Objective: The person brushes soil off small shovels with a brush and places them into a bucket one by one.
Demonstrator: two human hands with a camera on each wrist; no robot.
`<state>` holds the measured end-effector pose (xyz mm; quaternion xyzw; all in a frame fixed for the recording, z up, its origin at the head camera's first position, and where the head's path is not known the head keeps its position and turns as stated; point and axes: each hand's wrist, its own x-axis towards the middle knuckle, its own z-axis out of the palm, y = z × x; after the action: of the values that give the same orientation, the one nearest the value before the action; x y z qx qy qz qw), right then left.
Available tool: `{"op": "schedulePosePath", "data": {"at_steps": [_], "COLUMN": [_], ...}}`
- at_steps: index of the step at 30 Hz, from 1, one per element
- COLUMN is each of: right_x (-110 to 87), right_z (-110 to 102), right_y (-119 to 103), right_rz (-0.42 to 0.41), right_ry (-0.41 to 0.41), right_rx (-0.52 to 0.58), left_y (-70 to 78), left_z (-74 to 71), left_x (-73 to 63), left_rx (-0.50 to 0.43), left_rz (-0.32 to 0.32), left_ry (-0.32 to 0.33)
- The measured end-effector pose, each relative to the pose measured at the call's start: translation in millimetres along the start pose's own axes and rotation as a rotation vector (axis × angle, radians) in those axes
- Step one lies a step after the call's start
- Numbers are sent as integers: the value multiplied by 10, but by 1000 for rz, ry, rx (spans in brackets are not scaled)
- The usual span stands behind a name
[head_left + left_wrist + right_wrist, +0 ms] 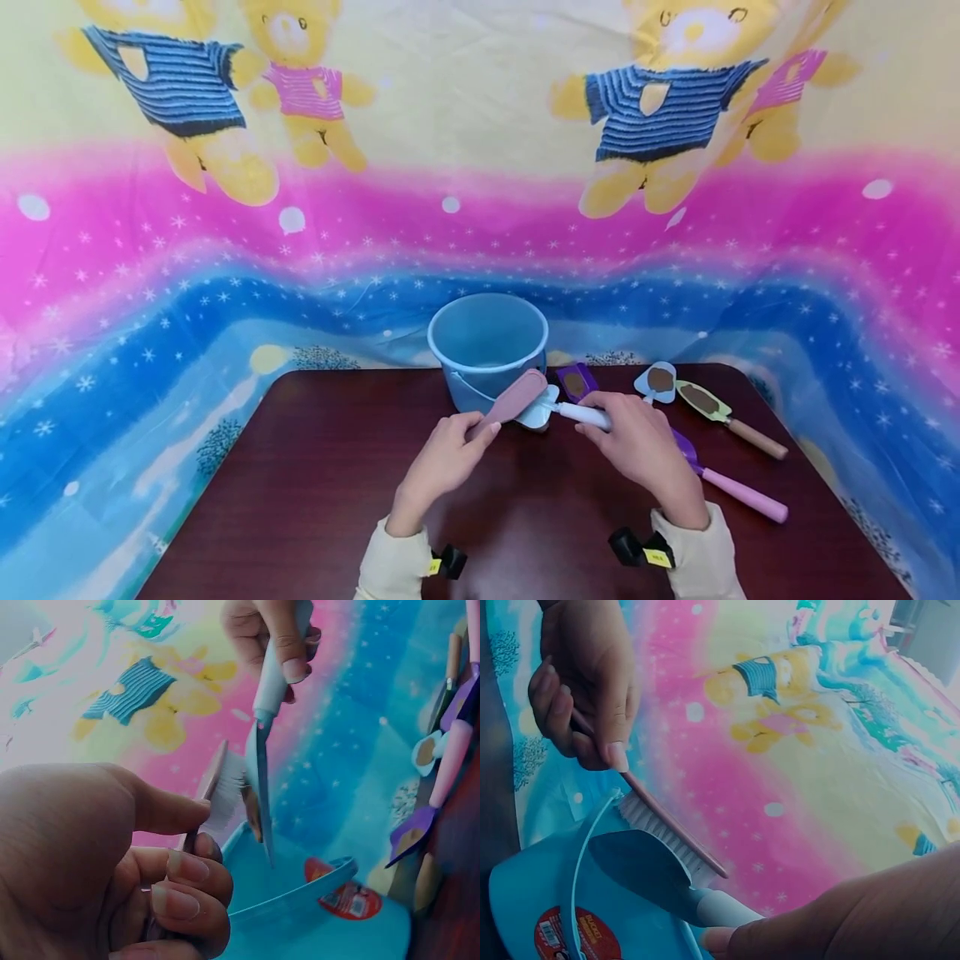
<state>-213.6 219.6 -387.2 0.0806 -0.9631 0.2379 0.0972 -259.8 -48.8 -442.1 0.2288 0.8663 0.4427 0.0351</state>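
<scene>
My left hand (444, 462) grips a dusty-pink brush (517, 397) with pale bristles (227, 796). In my right hand (637, 437) is a small light-blue shovel (641, 864), held by its white handle (583, 415). The brush's bristles lie against the shovel blade in both wrist views. A blue bucket (461, 392) with a thin carrying handle stands at the table's far side, and the brush and blade are in front of its rim in the head view. Something brown (253, 814) shows on the blade's face in the left wrist view.
Right of the bucket, several small shovels with brown patches lie on the dark table (330, 475): a purple one (588, 375), a light-blue one (641, 385), a green one with a wooden handle (757, 439), and a purple one with a pink handle (742, 496). A printed cloth (480, 217) hangs behind.
</scene>
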Motion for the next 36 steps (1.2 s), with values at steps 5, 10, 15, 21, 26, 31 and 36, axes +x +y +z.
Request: {"op": "schedulePosePath", "data": {"at_steps": [5, 10, 15, 21, 26, 31, 36], "right_x": [14, 13, 14, 11, 9, 19, 13], "right_z": [28, 37, 24, 21, 31, 36, 37], "right_y": [-21, -11, -2, 2, -10, -28, -36], "right_rz": [-4, 6, 12, 18, 9, 0, 9], "right_ry": [-11, -17, -7, -11, -14, -10, -14], "right_rx": [-2, -6, -8, -2, -4, -9, -11], "left_y": [-28, -41, -78, -98, -17, 98, 133], "left_z": [-98, -153, -196, -276, -208, 10, 175], "left_x": [-37, -70, -60, -81, -84, -30, -1], "left_rx": [32, 31, 42, -12, -119, -138, -106], "left_rz": [-12, -45, -38, -56, 7, 81, 82], "left_ry": [11, 35, 66, 114, 56, -13, -16]}}
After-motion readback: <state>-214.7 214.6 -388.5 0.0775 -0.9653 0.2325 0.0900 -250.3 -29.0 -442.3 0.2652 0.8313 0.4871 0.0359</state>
